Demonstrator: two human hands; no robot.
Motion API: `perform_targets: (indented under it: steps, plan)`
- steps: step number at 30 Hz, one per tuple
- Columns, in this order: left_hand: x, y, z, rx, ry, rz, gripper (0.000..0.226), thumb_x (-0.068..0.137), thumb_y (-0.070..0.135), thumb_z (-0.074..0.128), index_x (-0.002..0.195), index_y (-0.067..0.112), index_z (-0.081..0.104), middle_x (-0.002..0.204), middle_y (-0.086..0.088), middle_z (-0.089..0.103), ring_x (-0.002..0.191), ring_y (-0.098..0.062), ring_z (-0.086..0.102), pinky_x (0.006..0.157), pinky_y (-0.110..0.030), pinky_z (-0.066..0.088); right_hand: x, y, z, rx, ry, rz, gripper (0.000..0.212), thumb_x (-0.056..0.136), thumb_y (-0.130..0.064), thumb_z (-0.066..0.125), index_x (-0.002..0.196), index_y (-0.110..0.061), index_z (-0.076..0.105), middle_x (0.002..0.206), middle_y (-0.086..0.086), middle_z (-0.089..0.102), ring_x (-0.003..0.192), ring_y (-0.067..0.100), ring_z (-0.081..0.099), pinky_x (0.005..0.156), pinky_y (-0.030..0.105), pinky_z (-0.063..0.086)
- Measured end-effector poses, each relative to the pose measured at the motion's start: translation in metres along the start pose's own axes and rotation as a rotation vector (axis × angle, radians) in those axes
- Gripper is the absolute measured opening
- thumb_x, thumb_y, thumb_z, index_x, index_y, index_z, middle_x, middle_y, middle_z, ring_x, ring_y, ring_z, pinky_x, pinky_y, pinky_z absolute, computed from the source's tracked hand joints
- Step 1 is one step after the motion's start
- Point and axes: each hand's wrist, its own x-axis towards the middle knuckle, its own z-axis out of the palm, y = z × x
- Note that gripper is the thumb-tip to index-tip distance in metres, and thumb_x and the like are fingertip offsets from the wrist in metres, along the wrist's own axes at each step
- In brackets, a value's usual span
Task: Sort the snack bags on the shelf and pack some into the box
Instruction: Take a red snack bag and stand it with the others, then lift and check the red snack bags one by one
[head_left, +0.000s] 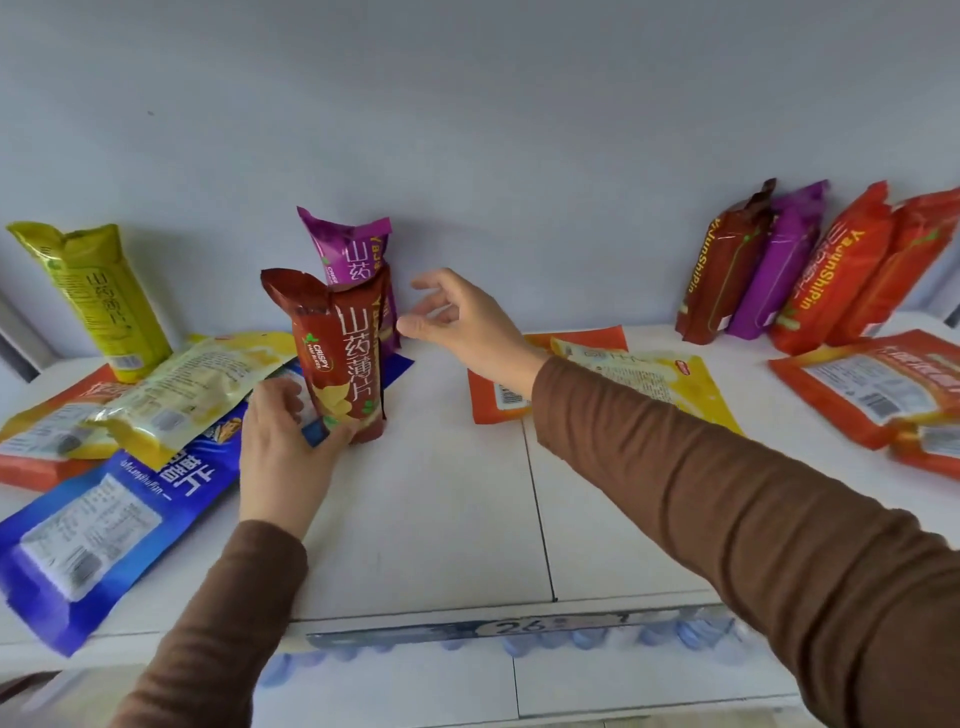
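A dark red snack bag (340, 353) stands upright on the white shelf (447, 493). My left hand (288, 447) grips it at its lower left corner, over a blue bag (109, 530) lying flat. A purple bag (345, 249) stands right behind the red one, against the back wall. To their right, my right hand (460, 325) hovers with relaxed, spread fingers and holds nothing; its fingertips are close to the two bags. No box is in view.
A yellow-green bag (98, 296) leans at the back left above a pile of flat yellow and orange bags (176, 395). Behind my right arm lie an orange and a yellow bag (649, 379). Brown, purple and orange bags (779, 270) lean at the back right, with flat orange bags (878, 389) in front.
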Motion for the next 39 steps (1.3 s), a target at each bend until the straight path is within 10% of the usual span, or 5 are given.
perform_targets:
  steps: [19, 39]
  plan:
    - [-0.146, 0.259, 0.149, 0.171, -0.285, 0.432, 0.047, 0.088, 0.032, 0.070, 0.129, 0.015, 0.056, 0.127, -0.007, 0.061, 0.117, -0.032, 0.054, 0.096, -0.044, 0.043, -0.249, 0.106, -0.260, -0.721, 0.039, -0.015, 0.045, 0.091, -0.040, 0.065, 0.131, -0.020, 0.060, 0.128, 0.002, 0.061, 0.117, 0.027, 0.051, 0.096, 0.044, 0.044]
    - [-0.127, 0.392, 0.270, 0.002, -0.455, 0.492, 0.046, 0.091, 0.039, 0.066, 0.132, 0.022, 0.054, 0.128, -0.001, 0.058, 0.118, -0.021, 0.055, 0.098, -0.036, 0.047, -0.265, 0.152, -0.433, -0.698, 0.216, 0.188, 0.044, 0.096, -0.043, 0.061, 0.136, -0.029, 0.053, 0.139, -0.005, 0.054, 0.127, 0.016, 0.047, 0.094, 0.029, 0.037]
